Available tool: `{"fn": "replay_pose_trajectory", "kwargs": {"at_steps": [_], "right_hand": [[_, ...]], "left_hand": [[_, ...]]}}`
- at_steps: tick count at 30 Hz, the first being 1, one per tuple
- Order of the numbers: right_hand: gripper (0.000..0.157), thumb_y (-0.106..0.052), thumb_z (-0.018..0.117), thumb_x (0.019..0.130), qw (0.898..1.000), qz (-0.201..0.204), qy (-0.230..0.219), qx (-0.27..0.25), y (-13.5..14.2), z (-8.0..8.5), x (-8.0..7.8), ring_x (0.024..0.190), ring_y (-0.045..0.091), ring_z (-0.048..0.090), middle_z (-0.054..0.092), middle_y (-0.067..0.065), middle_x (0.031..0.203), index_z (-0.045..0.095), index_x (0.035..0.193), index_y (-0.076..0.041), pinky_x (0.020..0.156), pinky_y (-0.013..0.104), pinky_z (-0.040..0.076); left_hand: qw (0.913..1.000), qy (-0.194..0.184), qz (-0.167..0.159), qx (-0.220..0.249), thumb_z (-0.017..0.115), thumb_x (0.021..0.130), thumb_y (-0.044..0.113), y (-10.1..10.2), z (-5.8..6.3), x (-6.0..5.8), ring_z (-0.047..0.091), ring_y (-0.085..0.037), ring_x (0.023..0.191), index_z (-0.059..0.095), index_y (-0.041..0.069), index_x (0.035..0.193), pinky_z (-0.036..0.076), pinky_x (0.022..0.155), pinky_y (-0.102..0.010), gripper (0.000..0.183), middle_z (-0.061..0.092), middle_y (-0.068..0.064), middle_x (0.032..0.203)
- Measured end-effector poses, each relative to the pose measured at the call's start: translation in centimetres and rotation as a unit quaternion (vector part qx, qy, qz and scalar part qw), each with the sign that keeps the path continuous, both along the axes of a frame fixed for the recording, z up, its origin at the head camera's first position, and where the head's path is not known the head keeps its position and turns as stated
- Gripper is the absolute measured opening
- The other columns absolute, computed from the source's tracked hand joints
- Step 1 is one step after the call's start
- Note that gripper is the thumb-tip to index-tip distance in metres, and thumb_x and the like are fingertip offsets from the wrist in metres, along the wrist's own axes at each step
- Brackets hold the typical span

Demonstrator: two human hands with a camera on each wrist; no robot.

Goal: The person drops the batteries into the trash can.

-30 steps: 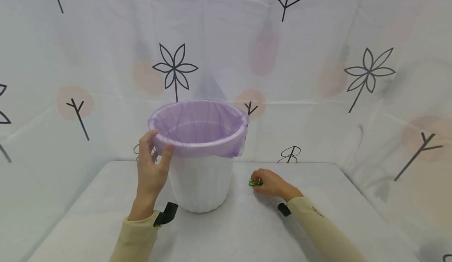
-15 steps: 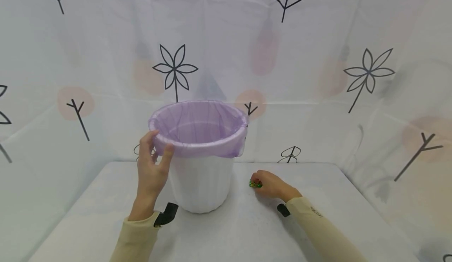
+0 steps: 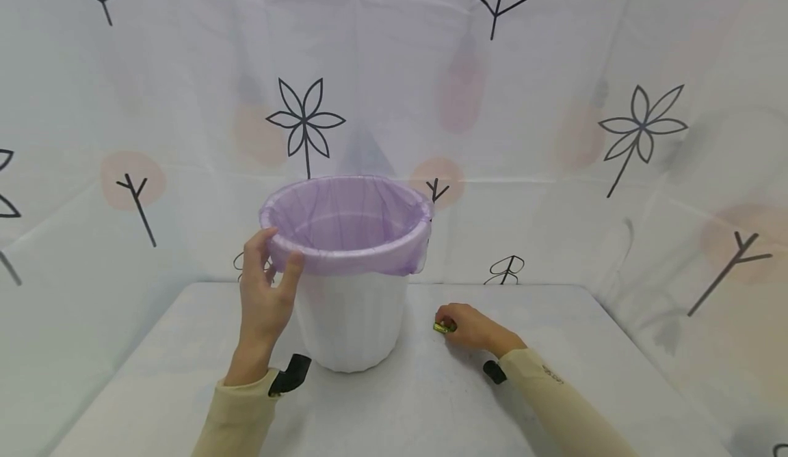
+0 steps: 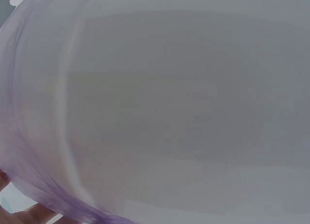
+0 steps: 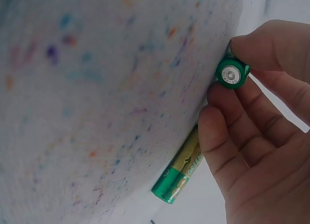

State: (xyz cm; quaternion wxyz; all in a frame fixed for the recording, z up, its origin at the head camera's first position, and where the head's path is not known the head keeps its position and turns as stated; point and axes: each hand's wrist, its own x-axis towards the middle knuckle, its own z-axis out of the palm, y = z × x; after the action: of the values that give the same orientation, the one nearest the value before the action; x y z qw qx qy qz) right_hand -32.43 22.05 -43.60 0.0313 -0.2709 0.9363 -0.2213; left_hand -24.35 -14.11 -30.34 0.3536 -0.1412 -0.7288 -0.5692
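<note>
A patterned cloth [image 3: 542, 46] stands behind a white table [image 3: 382, 423]. On it a white bin [image 3: 351, 320] stands upright, long axis vertical, mouth up; a purple liner [image 3: 357, 262] folds over its rim and the head view hides its floor. The left hand [image 3: 265, 299], fingers and thumb spread, touches the lined rim. The right hand [image 3: 470, 327] pinches a green battery [image 5: 231, 74] between thumb and fingertips, beside the bin and low by the table; its silver end faces the right wrist camera, its length running away, the tiny end marks illegible. Next to it a green-and-gold battery [image 5: 177, 173] slants from lower left, green end foremost, to upper right, "GREEN" legible, the remainder behind a finger.
</note>
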Motion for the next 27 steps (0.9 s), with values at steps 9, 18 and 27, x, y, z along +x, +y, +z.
{"fn": "replay_pose_trajectory", "kwargs": {"at_steps": [9,18,27], "right_hand": [[0.027,0.003,0.062,0.079,1.0,-0.005,-0.005,-0.007,0.12,-0.17,0.03,0.082,0.015,0.05,0.056,-0.004,0.087,0.063,0.1,-0.014,0.075,0.036,0.045],[0.028,0.002,0.062,0.078,1.0,-0.01,-0.014,-0.022,0.2,-0.26,0.09,0.081,0.013,0.052,0.058,-0.006,0.087,0.064,0.099,-0.016,0.074,0.033,0.047],[0.028,0.0,0.063,0.079,0.997,-0.029,-0.042,-0.051,0.35,0.34,0.51,0.083,0.013,0.054,0.06,-0.007,0.09,0.064,0.102,-0.017,0.074,0.032,0.048]], "left_hand": [[1.0,0.002,0.003,0.001,0.063,0.091,0.024,-0.02,-0.03,-0.01,0.04,-0.025,0.132,0.041,0.014,0.137,0.036,0.103,-0.059,0.052,0.041,-0.002,0.144],[1.0,-0.001,-0.001,0.0,0.063,0.092,0.025,-0.02,-0.04,0.02,0.039,-0.025,0.132,0.04,0.013,0.137,0.035,0.103,-0.059,0.052,0.04,-0.002,0.144],[1.0,0.002,0.003,0.0,0.063,0.091,0.025,-0.02,-0.01,-0.03,0.039,-0.026,0.132,0.041,0.013,0.137,0.035,0.103,-0.059,0.052,0.04,-0.003,0.145]]}}
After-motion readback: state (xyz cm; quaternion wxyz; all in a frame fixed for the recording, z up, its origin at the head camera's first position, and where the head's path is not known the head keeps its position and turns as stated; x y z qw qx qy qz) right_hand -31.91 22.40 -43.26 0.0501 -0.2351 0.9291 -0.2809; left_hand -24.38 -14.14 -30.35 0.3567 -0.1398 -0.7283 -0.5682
